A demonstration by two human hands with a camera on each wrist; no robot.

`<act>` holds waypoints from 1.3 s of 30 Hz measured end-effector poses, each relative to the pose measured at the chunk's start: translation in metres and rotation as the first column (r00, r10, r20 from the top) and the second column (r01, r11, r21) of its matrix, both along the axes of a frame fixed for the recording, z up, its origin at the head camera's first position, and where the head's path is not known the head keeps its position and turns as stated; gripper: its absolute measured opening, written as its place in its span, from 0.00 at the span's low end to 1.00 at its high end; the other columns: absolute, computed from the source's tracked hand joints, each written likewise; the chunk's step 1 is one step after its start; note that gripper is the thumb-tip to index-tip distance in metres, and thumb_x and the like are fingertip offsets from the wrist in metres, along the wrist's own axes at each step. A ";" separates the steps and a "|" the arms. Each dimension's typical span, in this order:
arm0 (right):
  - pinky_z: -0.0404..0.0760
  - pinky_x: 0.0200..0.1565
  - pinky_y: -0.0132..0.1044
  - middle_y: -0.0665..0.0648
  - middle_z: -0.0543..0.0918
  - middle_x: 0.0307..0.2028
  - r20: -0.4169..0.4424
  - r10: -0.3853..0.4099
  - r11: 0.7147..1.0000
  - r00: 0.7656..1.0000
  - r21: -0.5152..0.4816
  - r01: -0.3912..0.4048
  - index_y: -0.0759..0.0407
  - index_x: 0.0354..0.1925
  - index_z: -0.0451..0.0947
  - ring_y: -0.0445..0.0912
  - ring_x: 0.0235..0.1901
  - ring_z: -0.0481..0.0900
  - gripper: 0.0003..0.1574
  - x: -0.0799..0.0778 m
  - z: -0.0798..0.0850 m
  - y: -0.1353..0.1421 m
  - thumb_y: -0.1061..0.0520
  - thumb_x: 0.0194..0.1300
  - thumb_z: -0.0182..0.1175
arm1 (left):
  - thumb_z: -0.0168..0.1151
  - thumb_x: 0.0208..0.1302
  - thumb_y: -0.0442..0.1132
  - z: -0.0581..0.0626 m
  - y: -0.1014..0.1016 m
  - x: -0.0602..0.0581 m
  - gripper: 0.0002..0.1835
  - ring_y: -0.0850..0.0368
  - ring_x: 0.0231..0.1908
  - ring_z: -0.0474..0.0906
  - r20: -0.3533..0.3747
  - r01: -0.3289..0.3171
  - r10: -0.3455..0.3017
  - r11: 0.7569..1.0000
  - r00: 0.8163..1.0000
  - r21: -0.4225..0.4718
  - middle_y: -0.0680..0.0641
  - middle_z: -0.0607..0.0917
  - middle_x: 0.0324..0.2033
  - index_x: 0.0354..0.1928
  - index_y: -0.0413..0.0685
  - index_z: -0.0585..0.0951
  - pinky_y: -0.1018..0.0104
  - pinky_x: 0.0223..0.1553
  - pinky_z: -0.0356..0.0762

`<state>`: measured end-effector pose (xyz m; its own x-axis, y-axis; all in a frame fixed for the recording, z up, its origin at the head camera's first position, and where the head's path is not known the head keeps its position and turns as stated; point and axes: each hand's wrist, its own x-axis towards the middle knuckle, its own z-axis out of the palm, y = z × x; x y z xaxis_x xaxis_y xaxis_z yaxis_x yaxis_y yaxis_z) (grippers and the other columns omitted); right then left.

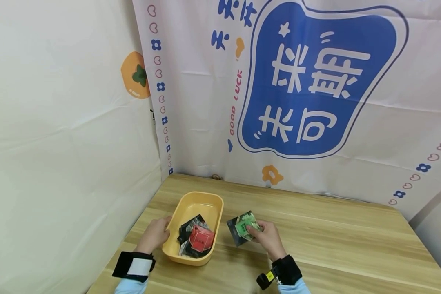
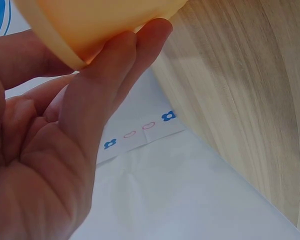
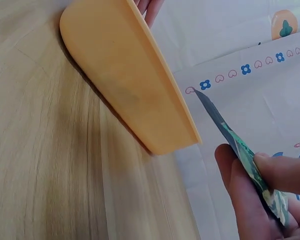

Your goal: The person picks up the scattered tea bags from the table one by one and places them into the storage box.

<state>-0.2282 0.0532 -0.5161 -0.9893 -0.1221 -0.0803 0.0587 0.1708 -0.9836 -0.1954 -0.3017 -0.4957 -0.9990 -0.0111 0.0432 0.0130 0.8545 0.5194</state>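
A yellow plastic bin stands on the table, with several flat packets inside it; a red-labelled packet lies on top of darker ones. My left hand holds the bin's left side, and in the left wrist view the thumb goes over the rim while fingers lie along the outer wall. To the right of the bin, my right hand pinches a flat black and green packet between thumb and fingers. In the right wrist view that packet appears edge-on, apart from the bin.
The wood-grain table reaches to the right and beyond the bin. A printed white cloth hangs along its back edge, and a plain white cloth covers the left side. Straps with a white patch and a yellow one circle the wrists.
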 end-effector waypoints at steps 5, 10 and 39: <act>0.87 0.42 0.42 0.63 0.88 0.36 -0.014 0.021 0.999 1.000 -0.040 -0.021 0.75 0.48 0.81 0.47 0.36 0.87 0.16 0.001 0.002 -0.001 0.62 0.68 0.60 | 0.59 0.60 0.23 0.002 0.000 0.000 0.24 0.52 0.34 0.81 0.003 0.002 -0.002 1.000 1.000 -0.016 0.32 0.86 0.47 0.61 0.31 0.77 0.58 0.35 0.81; 0.87 0.43 0.42 0.64 0.88 0.37 -0.025 0.017 0.998 1.000 -0.064 -0.018 0.77 0.50 0.79 0.47 0.36 0.87 0.18 0.001 0.003 -0.003 0.63 0.68 0.58 | 0.59 0.60 0.23 0.003 0.001 0.001 0.24 0.51 0.34 0.81 0.011 -0.001 0.002 1.000 1.000 -0.021 0.31 0.85 0.48 0.61 0.30 0.76 0.57 0.36 0.81; 0.87 0.42 0.43 0.63 0.87 0.35 -0.065 0.044 0.997 0.997 -0.064 -0.048 0.77 0.47 0.80 0.45 0.35 0.86 0.15 0.002 0.022 -0.024 0.63 0.69 0.58 | 0.59 0.60 0.23 0.001 0.000 0.002 0.24 0.54 0.32 0.80 -0.012 0.012 -0.012 1.000 1.000 -0.021 0.31 0.86 0.47 0.61 0.29 0.76 0.60 0.33 0.79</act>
<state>-0.2261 0.0287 -0.4944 -0.9853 -0.1708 -0.0077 -0.0107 0.1070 -0.9942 -0.1934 -0.3016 -0.4949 -0.9984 0.0023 0.0559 0.0300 0.8650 0.5010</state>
